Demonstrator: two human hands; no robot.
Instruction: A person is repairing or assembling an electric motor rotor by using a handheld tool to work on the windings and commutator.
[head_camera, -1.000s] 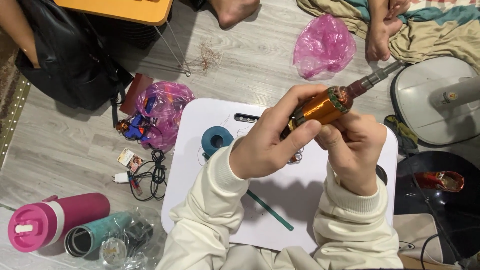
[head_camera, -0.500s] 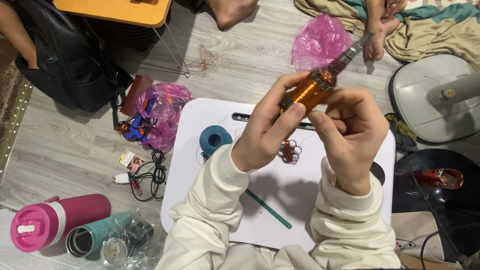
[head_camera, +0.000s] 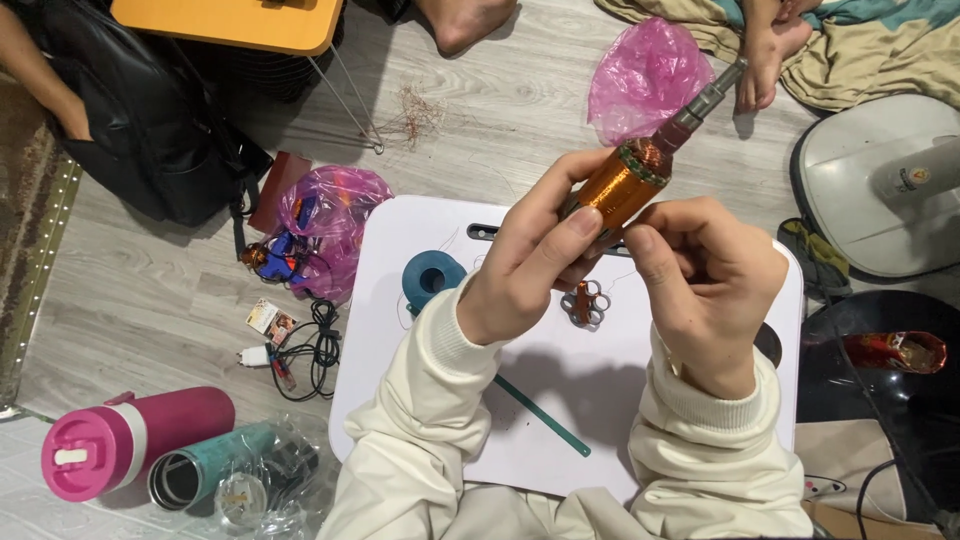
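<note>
My left hand and right hand both grip the copper-wound rotor, raised tilted above the white desk.

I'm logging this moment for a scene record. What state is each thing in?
Copper coil on shaft: held up, tilted, by both hands.
Left hand: gripping the coil.
Right hand: pinching its lower end.
Blue spool: lying on white tray.
Pink bottle: lying sideways, capped.
</note>
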